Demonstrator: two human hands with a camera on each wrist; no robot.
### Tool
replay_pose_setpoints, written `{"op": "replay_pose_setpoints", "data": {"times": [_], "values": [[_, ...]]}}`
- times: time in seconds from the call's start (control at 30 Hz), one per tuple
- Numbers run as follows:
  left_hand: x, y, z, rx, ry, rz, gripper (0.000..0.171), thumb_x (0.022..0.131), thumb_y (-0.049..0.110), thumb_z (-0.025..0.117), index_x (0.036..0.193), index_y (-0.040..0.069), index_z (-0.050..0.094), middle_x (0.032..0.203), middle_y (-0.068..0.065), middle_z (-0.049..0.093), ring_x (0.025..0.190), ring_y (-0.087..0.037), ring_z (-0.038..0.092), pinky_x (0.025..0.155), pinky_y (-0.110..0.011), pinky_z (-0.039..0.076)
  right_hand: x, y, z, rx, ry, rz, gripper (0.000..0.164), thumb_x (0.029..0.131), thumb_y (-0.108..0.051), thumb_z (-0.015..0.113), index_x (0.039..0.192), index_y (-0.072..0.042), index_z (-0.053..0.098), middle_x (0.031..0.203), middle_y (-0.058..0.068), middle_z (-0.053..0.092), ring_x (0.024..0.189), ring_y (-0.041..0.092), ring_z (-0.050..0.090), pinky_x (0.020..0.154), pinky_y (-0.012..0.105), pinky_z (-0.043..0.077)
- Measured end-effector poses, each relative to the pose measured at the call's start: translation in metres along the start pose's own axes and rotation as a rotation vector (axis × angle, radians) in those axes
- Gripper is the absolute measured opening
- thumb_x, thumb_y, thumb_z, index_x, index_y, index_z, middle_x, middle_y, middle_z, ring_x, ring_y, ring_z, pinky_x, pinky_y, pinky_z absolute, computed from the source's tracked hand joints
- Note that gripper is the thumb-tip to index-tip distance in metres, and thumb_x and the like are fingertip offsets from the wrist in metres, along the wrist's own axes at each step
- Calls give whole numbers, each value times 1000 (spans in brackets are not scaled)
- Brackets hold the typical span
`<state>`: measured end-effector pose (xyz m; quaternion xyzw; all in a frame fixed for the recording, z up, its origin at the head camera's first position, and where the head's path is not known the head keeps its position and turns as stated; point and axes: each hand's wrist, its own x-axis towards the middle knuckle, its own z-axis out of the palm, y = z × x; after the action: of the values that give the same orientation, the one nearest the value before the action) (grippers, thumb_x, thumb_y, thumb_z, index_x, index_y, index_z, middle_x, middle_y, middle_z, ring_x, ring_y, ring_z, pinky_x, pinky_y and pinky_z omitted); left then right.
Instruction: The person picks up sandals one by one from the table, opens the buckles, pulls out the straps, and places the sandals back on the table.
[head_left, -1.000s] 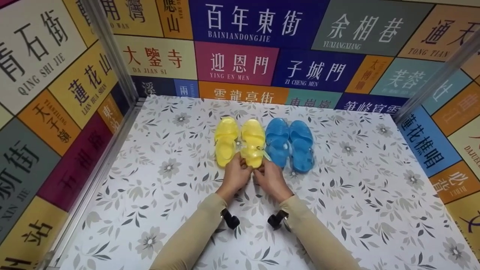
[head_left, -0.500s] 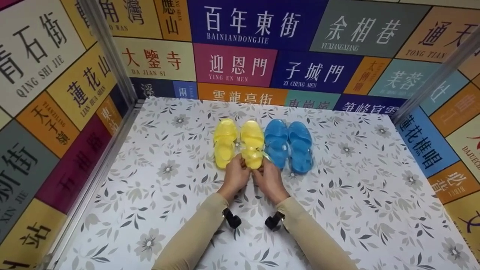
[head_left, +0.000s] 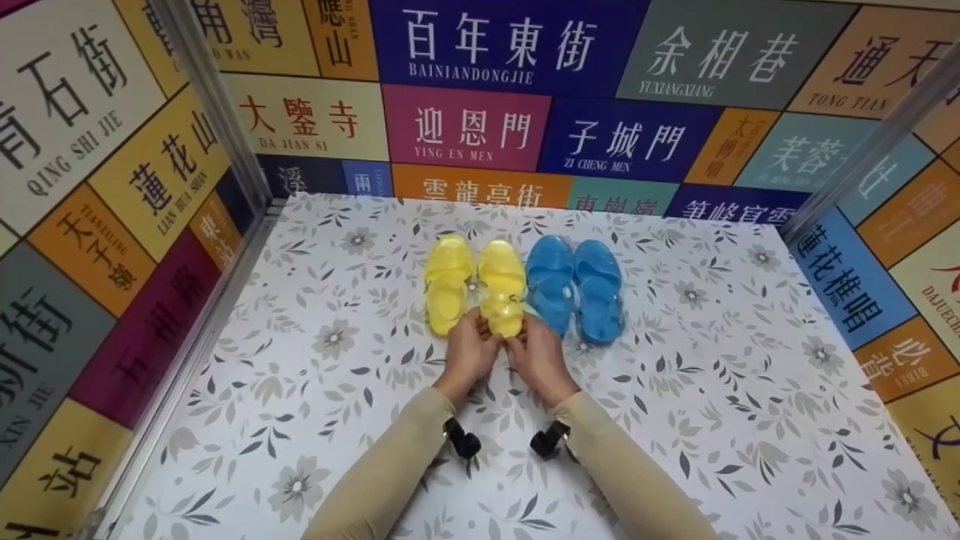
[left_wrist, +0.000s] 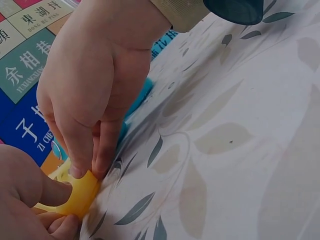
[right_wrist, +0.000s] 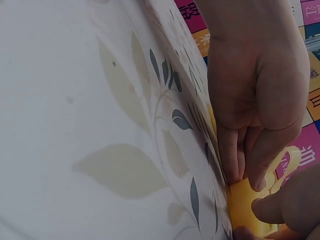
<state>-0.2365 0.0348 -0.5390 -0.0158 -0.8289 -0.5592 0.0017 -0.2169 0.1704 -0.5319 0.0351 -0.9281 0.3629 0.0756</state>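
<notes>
Two yellow jelly sandals lie side by side, toes toward the back wall. My left hand [head_left: 471, 351] and right hand [head_left: 538, 358] grip the heel of the right-hand yellow sandal [head_left: 501, 264], one at each side. In the left wrist view, both thumbs press on its yellow heel [left_wrist: 82, 195], with fingers around the outer side. A loose yellow strap loop [right_wrist: 294, 159] rises beside the heel in the right wrist view. The other yellow sandal [head_left: 448, 289] lies just left of it. Fingertips under the heel are partly hidden.
Two blue sandals, the nearer one [head_left: 550, 262] and its mate [head_left: 598, 292], lie immediately to the right. A white floral-print surface [head_left: 712, 420] spreads beneath everything. Colourful lettered panels [head_left: 465, 127] wall in the back and sides, with metal posts [head_left: 225, 112] at the corners.
</notes>
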Motion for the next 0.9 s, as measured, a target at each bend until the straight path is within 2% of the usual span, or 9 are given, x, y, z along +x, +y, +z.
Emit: {"op": "replay_pose_setpoints", "data": {"times": [0.17,0.37,0.63,0.9], "values": [[-1,-1,-1,-30,-6,-15,34,90,-7,68,123,0,66,117,-17,74,112,-25,71,96,-37,59,-1,1,1,-3,0,-7,42,100,-9,69,137,8,59,110,21,70,101,35,68,88,49,56],[-4,-1,-2,-62,-16,-4,42,90,-7,69,131,-2,65,123,-18,73,116,-27,70,99,-36,58,-1,3,0,41,-3,-23,28,98,-4,70,125,4,66,102,18,72,94,31,71,83,46,59],[-9,-4,-7,-105,-17,33,44,85,-11,71,128,-5,66,118,-20,75,111,-28,72,95,-35,60,-7,4,0,66,-8,-42,35,96,-2,72,129,8,65,102,17,73,91,29,72,81,44,60],[-15,-6,-9,-168,-33,15,48,84,-12,72,131,-7,64,118,-21,73,111,-28,72,91,-33,61,-14,1,-3,88,8,-49,37,94,-4,75,129,5,66,105,16,74,90,27,74,80,42,61]]}}
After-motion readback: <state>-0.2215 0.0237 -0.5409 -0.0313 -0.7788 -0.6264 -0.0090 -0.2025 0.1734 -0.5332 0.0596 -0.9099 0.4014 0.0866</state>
